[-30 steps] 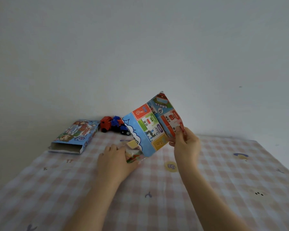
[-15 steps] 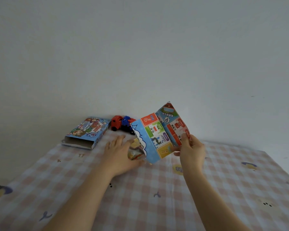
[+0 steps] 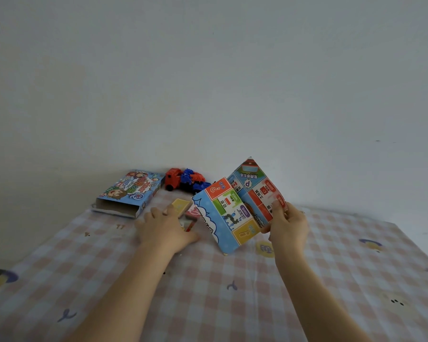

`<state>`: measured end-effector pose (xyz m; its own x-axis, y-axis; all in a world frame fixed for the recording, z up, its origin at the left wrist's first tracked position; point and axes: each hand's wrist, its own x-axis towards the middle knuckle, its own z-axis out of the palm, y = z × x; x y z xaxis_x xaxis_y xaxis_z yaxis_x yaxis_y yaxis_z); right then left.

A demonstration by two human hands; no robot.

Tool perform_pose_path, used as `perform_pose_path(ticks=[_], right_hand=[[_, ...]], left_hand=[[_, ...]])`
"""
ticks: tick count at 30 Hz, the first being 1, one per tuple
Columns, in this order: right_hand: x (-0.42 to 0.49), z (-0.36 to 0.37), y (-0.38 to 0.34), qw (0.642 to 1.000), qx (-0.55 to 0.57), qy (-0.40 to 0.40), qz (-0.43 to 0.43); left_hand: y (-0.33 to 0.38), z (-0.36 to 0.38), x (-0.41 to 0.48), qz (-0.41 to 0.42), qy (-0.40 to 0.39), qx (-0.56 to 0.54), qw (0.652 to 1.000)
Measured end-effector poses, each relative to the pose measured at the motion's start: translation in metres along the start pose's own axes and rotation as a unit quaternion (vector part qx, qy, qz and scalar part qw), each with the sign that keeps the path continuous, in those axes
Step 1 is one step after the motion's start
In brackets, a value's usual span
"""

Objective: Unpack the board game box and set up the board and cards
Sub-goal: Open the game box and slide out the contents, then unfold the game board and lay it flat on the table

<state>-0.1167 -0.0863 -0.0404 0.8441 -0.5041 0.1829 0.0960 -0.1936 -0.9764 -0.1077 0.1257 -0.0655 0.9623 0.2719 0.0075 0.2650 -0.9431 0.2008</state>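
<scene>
With right hand (image 3: 288,224) pinching the folded board (image 3: 235,213) by its edge, tilted above the surface (image 3: 208,304), and left hand (image 3: 163,230) flat on the cards (image 3: 181,206) near the box (image 3: 129,193), lower it and unfold along creases.

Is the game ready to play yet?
Not yet. Done: the box lies open at the back, and the board and cards are out of it. In hand: the right hand holds the folded board tilted up, and the left hand rests on the cards. Left: open the board flat and lay out the cards.
</scene>
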Motion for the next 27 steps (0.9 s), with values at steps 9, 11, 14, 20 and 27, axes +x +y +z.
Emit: perform_pose_path(ticks=[9, 11, 14, 20, 27], right_hand=[[0.006, -0.011, 0.003, 1.000, 0.027, -0.002, -0.004], [0.011, -0.020, 0.004, 0.999, 0.033, 0.001, -0.009], [0.020, -0.039, 0.007, 0.999, 0.043, 0.017, -0.011], [0.040, -0.073, 0.026, 0.995, 0.059, 0.079, 0.002], [0.063, -0.095, 0.050, 0.989, 0.039, 0.140, -0.011]], left_hand=[[0.033, -0.011, -0.006, 0.180, 0.047, -0.315, 0.931], [0.053, -0.013, -0.010, 0.196, 0.036, -0.406, 0.892], [0.082, -0.006, -0.014, 0.196, 0.045, -0.457, 0.867], [0.138, 0.011, -0.030, 0.180, 0.045, -0.570, 0.800], [0.158, 0.028, -0.011, 0.011, -0.107, -0.640, 0.761]])
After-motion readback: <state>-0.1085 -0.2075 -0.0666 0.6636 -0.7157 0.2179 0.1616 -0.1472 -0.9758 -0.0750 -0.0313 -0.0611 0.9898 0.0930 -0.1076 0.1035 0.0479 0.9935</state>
